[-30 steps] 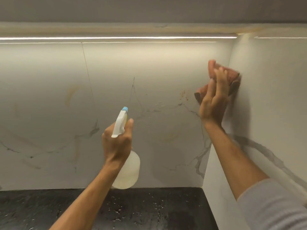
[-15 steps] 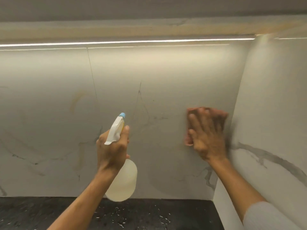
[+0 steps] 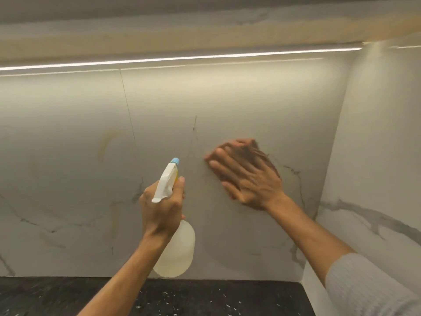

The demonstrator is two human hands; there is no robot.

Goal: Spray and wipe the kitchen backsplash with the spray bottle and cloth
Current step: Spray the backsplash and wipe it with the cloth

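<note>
- Two hands work at the marble backsplash (image 3: 262, 106).
- Left hand (image 3: 161, 208) wrapped around the spray bottle (image 3: 175, 252), nozzle toward the wall, above the dark table (image 3: 227, 297).
- Right hand (image 3: 248, 176), fingers spread flat, presses the blurred reddish cloth (image 3: 252, 149) against the backsplash.

Backsplash (image 3: 239, 103): smooth marble-look stone, off-white with thin grey and ochre veins, soft sheen under the strip light, one hairline seam running top to bottom. Side wall (image 3: 376, 156): same smooth veined finish, with a broader grey vein. Counter (image 3: 68, 297): dark stone, black-grey with white flecks, slightly glossy. Bottle (image 3: 176, 249): translucent, milky plastic body; opaque white plastic trigger head with a pale blue plastic nozzle tip, all smooth. Cloth (image 3: 255, 148): reddish-brown fabric, matt, blurred, weave not readable. Sleeve (image 3: 364, 286): light grey ribbed knit, matt and soft-looking.
</note>
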